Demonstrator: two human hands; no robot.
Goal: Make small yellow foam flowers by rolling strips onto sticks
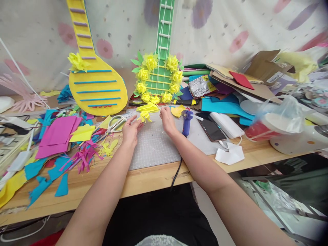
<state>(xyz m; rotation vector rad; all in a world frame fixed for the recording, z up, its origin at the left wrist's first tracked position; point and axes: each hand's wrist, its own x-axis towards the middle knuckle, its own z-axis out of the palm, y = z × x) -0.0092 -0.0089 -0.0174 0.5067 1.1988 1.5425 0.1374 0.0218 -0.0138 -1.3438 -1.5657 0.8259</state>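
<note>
Wooden tabletop [159, 177] is running across the near side, carrying a grey cutting mat [153, 150]. Left hand [130, 132] is meeting a yellow paper flower [145, 117] at the mat's far part; cannot tell whether fingers are gripping it. Right hand [167, 121] is curling narrow, just right of the flower; hold hidden. Far right, a clear plastic bag [294, 109] is enclosing a red-and-white tub [263, 129], contents unseen. Beyond, a yellow guitar shape [98, 86] and a green guitar shape [161, 73] are standing before a patterned curtain [120, 27].

bright, faint shadows, blurred stretched right edge
</note>
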